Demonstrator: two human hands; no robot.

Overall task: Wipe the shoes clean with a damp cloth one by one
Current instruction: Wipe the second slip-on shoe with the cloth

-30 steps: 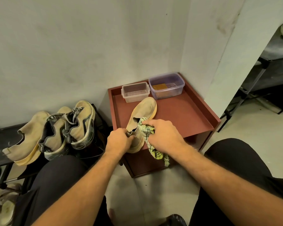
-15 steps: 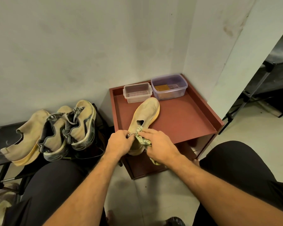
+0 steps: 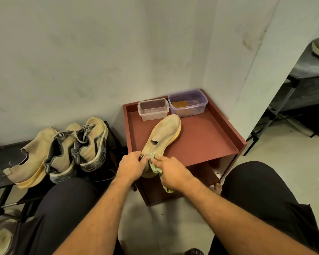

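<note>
Presently: tan shoe (image 3: 163,134), heel overhanging red stand's (image 3: 201,142) near edge.
Left hand (image 3: 130,167) grips heel for steadiness; right hand (image 3: 170,172) pinches cloth (image 3: 156,168) against it.

— Tan shoe (image 3: 163,133) lying on the red-brown stand (image 3: 201,142), heel gripped by left hand (image 3: 130,167).
— Right hand (image 3: 170,172) pressing patterned cloth (image 3: 156,168) at that heel.
— Behind: two clear tubs (image 3: 153,109). Leftward: three shoes (image 3: 63,150) on a black rack (image 3: 4,155).

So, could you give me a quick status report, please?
Left hand grips tan shoe heel. Right hand holds cloth there. Nothing obstructing.
</note>
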